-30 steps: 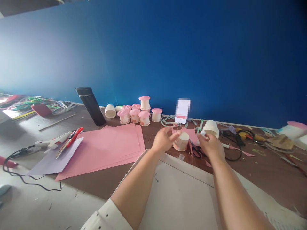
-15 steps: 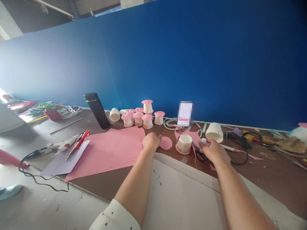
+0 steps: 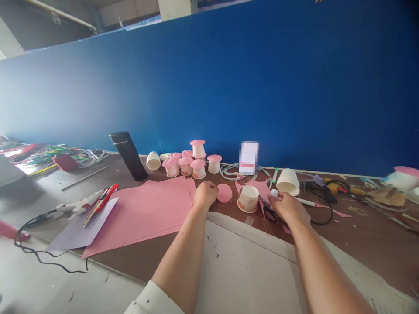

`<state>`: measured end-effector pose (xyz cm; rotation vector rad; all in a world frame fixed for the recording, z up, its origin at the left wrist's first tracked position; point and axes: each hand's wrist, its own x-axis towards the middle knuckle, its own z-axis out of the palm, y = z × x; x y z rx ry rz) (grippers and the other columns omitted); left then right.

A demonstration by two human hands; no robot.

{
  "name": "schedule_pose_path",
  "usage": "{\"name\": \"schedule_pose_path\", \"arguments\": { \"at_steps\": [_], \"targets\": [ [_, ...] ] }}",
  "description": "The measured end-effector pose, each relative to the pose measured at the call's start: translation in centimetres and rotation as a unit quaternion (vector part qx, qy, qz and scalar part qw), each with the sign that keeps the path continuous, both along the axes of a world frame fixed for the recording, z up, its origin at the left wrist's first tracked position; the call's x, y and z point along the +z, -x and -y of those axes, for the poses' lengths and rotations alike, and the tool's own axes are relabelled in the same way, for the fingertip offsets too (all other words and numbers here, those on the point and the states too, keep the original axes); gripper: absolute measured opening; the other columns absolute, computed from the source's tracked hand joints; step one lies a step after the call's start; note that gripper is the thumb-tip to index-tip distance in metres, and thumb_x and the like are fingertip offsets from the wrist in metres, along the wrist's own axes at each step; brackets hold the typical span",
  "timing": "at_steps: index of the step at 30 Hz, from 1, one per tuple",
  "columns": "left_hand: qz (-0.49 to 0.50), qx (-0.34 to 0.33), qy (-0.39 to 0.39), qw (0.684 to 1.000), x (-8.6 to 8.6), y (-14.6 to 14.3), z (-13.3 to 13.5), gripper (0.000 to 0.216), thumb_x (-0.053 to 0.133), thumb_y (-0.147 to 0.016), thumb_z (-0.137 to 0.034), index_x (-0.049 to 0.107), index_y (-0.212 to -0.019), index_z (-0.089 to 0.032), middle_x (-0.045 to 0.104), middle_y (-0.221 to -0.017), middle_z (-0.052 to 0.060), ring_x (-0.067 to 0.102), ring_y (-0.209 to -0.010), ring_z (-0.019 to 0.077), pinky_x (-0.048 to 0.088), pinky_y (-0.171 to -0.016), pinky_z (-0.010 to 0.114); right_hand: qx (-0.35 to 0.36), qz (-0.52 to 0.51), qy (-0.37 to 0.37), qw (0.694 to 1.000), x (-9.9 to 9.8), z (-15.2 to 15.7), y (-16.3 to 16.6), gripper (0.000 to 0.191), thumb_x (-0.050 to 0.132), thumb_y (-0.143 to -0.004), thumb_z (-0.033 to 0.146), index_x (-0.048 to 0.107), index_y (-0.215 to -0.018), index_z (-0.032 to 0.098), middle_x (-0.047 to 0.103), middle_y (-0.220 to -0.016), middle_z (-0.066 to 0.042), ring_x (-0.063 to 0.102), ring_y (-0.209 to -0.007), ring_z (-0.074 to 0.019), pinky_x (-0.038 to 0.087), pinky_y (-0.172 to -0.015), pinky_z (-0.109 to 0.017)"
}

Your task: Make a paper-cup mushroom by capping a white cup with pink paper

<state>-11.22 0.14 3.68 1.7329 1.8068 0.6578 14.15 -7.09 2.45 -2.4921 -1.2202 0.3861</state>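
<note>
My left hand is closed, its thumb and fingers pressed together at the left edge of a pink paper circle. The circle lies flat on the brown table. Closed too, my right hand grips a small white-topped object; most of it is hidden by the fingers. Between both hands stands an upside-down paper cup with a window drawn on its side. Dark-handled scissors lie just left of my right hand, over pink paper scraps.
Several cups with pink paper tops stand behind my left hand. Stacked cups lie on their side at right. Pink sheets, a red utility knife, a glue gun and a black flask are at left.
The camera view has shifted slightly. Both hands keep about the same places and grips beside the circle and the scissors; nothing else has visibly moved.
</note>
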Motion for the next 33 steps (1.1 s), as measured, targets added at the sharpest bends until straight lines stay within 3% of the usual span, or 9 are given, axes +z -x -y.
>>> {"name": "schedule_pose_path", "arguments": {
  "at_steps": [6, 9, 16, 21, 28, 33],
  "targets": [
    [0.062, 0.008, -0.166, 0.984, 0.8, -1.5, 1.5, 0.013, 0.054, -0.084, -0.030, 0.066, -0.083, -0.024, 0.069, -0.094, 0.003, 0.062, -0.083, 0.0168, 0.046, -0.075, 0.027, 0.014, 0.002, 0.012, 1.000, -0.1, -0.1, -0.5, 0.056, 0.042, -0.083, 0.061, 0.066, -0.116, 0.023, 0.070, -0.108, -0.017, 0.065, -0.104, -0.0369, 0.050, -0.078, -0.047],
    [0.075, -0.003, -0.204, 0.976, 0.8, -2.2, 2.1, 0.013, 0.055, -0.085, -0.029, 0.066, -0.085, -0.024, 0.066, -0.097, 0.003, 0.061, -0.084, 0.0160, 0.046, -0.076, 0.026, 0.017, -0.010, 0.016, 1.000, 0.0, -0.1, -0.6, 0.055, 0.042, -0.083, 0.060, 0.066, -0.117, 0.023, 0.070, -0.110, -0.017, 0.065, -0.105, -0.0371, 0.049, -0.079, -0.046],
    [0.079, -0.001, -0.240, 0.968, 0.4, -2.6, 2.5, 0.013, 0.053, -0.088, -0.028, 0.065, -0.088, -0.024, 0.065, -0.097, 0.001, 0.060, -0.082, 0.0137, 0.044, -0.072, 0.024, 0.032, -0.019, -0.002, 0.999, -0.4, -0.2, -1.1, 0.055, 0.043, -0.083, 0.060, 0.068, -0.112, 0.021, 0.071, -0.106, -0.017, 0.066, -0.100, -0.0359, 0.048, -0.077, -0.042],
    [-0.006, -0.009, -0.259, 0.966, -0.2, -2.6, 2.4, 0.015, 0.052, -0.090, -0.028, 0.066, -0.089, -0.026, 0.065, -0.098, 0.001, 0.060, -0.088, 0.0146, 0.043, -0.071, 0.024, 0.030, -0.013, -0.045, 0.998, -0.8, -0.3, -1.2, 0.055, 0.044, -0.083, 0.062, 0.071, -0.107, 0.021, 0.073, -0.093, -0.014, 0.068, -0.091, -0.0307, 0.047, -0.072, -0.035],
    [-0.105, -0.012, -0.238, 0.965, -0.9, -2.6, 1.8, 0.017, 0.049, -0.090, -0.026, 0.066, -0.089, -0.026, 0.065, -0.098, 0.003, 0.059, -0.095, 0.0189, 0.044, -0.074, 0.028, 0.013, -0.032, -0.073, 0.997, -0.9, -0.4, -1.1, 0.057, 0.046, -0.081, 0.064, 0.069, -0.112, 0.022, 0.073, -0.094, -0.012, 0.068, -0.087, -0.0296, 0.046, -0.068, -0.034],
    [-0.133, -0.002, -0.219, 0.967, 0.2, -2.5, 2.6, 0.024, 0.053, -0.087, -0.027, 0.062, -0.109, -0.024, 0.065, -0.108, 0.007, 0.059, -0.102, 0.0222, 0.045, -0.079, 0.031, -0.001, -0.052, -0.089, 0.995, -0.9, -0.4, -1.0, 0.058, 0.047, -0.081, 0.064, 0.067, -0.115, 0.022, 0.073, -0.101, -0.011, 0.068, -0.085, -0.0272, 0.047, -0.069, -0.034]
  ]
}}
